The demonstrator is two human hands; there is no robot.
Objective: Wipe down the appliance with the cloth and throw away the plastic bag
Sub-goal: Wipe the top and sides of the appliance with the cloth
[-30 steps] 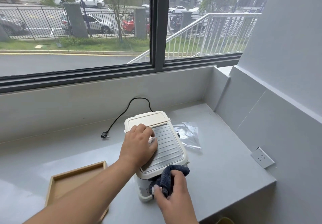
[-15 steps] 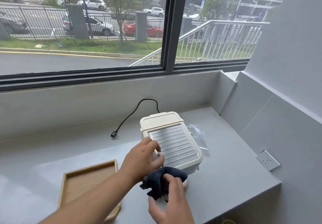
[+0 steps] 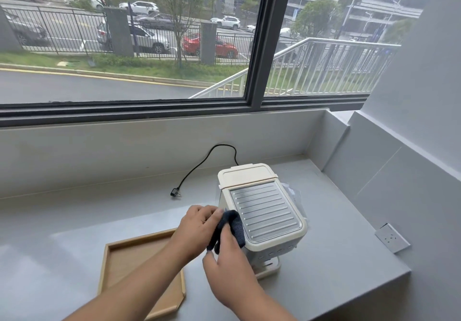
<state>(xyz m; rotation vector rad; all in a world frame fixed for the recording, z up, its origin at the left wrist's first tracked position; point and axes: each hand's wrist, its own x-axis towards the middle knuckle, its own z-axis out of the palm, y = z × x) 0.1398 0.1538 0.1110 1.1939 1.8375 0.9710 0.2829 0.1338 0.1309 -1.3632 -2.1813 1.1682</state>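
- Setting: a grey surface [image 3: 324, 258] runs below a wide window [image 3: 257, 46] that looks onto a road, a fence and parked cars; grey walls close the right side.
- A shallow wooden tray [image 3: 117, 265] lies flat on the near left part of the surface, partly covered by the left forearm.
- A black power cord [image 3: 199, 166] loops across the surface behind the hands; its plug end lies free on the surface, left of the appliance.
- The left hand [image 3: 197, 231] is curled, fingertips pinching the upper edge of the cloth at the appliance's left side.
- The cloth [image 3: 233, 226], dark blue and bunched, sits between the two hands and is pressed against the front left edge of the appliance.
- The right hand [image 3: 229, 265] is below the cloth, fingers bent and gripping its lower folds.
- The appliance [image 3: 264, 211], cream-coloured with a ribbed metal top plate, stands on the surface, tilted back off its front base edge.
- The plastic bag [image 3: 294, 196], clear and crumpled, lies on the surface just behind the appliance's right side, mostly hidden by it.
- A white wall socket [image 3: 391, 238] is mounted on the right wall, near the surface edge.
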